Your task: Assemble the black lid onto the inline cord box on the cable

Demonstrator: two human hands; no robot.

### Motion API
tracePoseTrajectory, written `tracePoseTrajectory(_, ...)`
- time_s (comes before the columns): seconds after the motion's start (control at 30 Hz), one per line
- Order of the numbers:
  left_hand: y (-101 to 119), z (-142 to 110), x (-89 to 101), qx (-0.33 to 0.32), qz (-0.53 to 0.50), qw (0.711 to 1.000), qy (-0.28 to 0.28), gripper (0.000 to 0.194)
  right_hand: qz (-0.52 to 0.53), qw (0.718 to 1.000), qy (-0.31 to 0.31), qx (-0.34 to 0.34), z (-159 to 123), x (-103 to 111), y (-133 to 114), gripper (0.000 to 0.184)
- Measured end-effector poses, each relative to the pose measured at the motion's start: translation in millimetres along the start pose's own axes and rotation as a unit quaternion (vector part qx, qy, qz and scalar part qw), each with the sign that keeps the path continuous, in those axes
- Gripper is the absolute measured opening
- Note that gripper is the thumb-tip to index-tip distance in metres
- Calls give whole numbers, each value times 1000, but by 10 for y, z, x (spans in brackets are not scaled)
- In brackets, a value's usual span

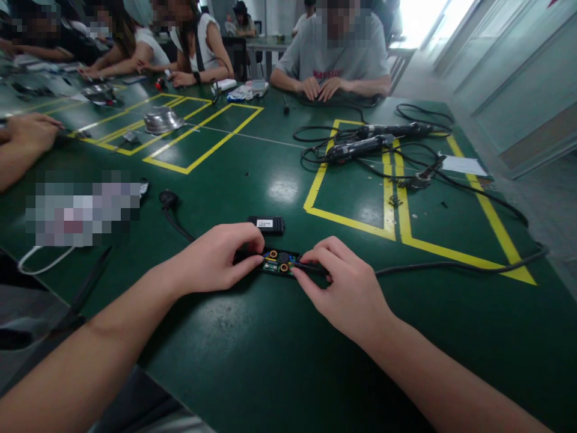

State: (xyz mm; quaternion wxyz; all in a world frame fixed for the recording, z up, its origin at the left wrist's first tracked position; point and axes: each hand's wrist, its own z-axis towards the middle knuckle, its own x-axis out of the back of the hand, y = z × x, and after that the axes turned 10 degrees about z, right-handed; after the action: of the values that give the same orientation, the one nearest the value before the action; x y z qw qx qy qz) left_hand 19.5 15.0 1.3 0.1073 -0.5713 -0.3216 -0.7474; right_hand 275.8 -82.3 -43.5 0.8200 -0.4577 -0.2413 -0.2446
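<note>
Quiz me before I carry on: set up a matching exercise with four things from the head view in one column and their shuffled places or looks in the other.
1. Circuit board
2. Black cover
3. Plug
4. Metal bowl

A. At the end of a black cable
B. Silver and shiny
C. Between the fingertips of the left hand and right hand
D. Just beyond the board, bearing a white label

Pairs: 1-C, 2-D, 3-A, 4-B

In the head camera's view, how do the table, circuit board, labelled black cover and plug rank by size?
1. Table
2. Circuit board and black cover: too alike to rank, the board being partly hidden
3. Plug
</note>
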Motion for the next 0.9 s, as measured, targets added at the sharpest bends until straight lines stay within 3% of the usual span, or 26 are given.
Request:
tracePoseTrajectory(0.1, -4, -1, 27, -4, -12, 1000, 24, 10, 16, 1000, 12, -5, 4, 5, -29, 10)
tracePoseTrajectory(0.33, 4, -4, 59, 2, -17, 1000, 22, 9, 28, 1000, 13, -3, 29, 17, -46, 15)
tracePoseTrajectory(0.77, -64, -13, 67, -15, -32, 999, -2, 17, -18, 999, -43, 6, 73, 44, 2, 18)
tracePoseTrajectory(0.9, -48, -12, 34, -30, -3, 999, 31, 15, -29, 999, -35, 15, 58, 40, 1, 19)
